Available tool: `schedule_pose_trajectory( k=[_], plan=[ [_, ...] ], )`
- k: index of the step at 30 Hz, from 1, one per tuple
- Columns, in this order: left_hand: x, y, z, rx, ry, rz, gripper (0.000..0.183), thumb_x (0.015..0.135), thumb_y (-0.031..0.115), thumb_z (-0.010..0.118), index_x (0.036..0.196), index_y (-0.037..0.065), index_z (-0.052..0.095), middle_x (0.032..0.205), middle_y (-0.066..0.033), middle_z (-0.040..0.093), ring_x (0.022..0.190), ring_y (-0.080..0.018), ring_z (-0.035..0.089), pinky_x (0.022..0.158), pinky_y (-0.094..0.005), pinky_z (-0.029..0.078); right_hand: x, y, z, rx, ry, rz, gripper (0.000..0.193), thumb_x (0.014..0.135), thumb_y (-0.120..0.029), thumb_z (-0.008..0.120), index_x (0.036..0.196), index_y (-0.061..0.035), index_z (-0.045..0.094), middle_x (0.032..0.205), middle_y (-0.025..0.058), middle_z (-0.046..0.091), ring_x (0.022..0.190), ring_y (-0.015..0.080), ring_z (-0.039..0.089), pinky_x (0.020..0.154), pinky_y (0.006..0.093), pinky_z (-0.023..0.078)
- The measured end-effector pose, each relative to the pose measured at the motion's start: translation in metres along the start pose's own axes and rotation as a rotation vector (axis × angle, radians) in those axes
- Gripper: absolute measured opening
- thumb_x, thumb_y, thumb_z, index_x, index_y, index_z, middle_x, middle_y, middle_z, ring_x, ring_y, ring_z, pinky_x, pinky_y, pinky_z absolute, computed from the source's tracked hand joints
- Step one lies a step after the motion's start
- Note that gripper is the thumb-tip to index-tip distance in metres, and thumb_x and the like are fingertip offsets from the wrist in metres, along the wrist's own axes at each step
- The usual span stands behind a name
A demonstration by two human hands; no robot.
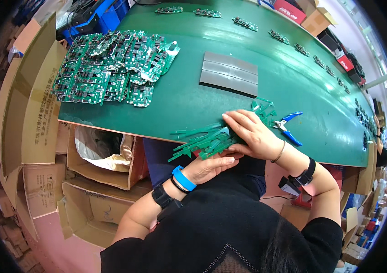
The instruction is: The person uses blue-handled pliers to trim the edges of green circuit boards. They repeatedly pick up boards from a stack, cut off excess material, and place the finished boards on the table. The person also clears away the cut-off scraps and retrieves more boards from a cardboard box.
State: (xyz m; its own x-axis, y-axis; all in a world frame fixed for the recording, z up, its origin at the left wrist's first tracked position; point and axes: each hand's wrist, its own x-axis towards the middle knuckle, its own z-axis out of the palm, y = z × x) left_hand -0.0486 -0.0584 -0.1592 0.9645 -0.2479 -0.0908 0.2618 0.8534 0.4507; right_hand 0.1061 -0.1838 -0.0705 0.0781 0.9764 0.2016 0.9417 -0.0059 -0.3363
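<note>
**Green strips bundled between two hands at the counter edge**

At far left, an open cardboard box stands beside a heap of circuit boards. Under the edge, a second carton holds a white plastic bag. Centrally, the strips fan leftward over the counter's front edge. The left hand lies below them; its fingertips are hidden, so how far its grip is closed cannot be told. Beyond sits a grey block. The right hand bends over the bundle, its grip closed around the strips. Farther right lie loose scraps and blue-handled cutters. A slack hold could let uneven strips slide off the edge; a rightward sweep of the right forearm might knock the cutters.
</note>
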Motion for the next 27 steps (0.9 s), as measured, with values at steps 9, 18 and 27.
schedule_pose_trajectory(
  k=[9, 18, 27],
  plan=[
    [-0.027, -0.007, -0.010, -0.218, -0.001, 0.230, 0.042, 0.095, 0.028, 0.059, 0.133, 0.017, 0.046, 0.126, -0.0025, 0.052, 0.119, -0.0150, 0.049, 0.109, -0.0392, 0.036, 0.022, -0.023, 0.032, -0.021, 0.064, -0.159, 0.063, 0.074, -0.026, 0.071, 0.128, -0.0003, 0.053, 0.123, 0.0137, 0.053, 0.107, 0.0298, 0.052, 0.088, 0.0429, 0.043],
    [-0.060, 0.014, 0.017, -0.157, 0.286, 0.395, 0.062, 0.098, 0.057, 0.033, 0.139, 0.011, 0.037, 0.134, -0.0080, 0.047, 0.117, -0.0193, 0.049, 0.101, -0.0385, 0.041, 0.043, -0.063, 0.050, -0.043, 0.047, -0.153, 0.064, 0.072, -0.022, 0.070, 0.129, -0.0006, 0.052, 0.121, 0.0120, 0.051, 0.106, 0.0291, 0.049, 0.090, 0.0431, 0.040],
    [-0.119, 0.028, -0.004, -0.314, 0.540, 0.429, 0.035, 0.100, 0.046, 0.042, 0.110, 0.018, 0.061, 0.107, 0.0029, 0.062, 0.089, -0.0073, 0.057, 0.075, -0.0258, 0.047, 0.092, -0.134, 0.066, -0.308, -0.054, -0.197, 0.058, 0.080, -0.025, 0.061, 0.128, 0.0040, 0.050, 0.117, 0.0135, 0.050, 0.106, 0.0293, 0.047, 0.092, 0.0411, 0.038]
  ],
)
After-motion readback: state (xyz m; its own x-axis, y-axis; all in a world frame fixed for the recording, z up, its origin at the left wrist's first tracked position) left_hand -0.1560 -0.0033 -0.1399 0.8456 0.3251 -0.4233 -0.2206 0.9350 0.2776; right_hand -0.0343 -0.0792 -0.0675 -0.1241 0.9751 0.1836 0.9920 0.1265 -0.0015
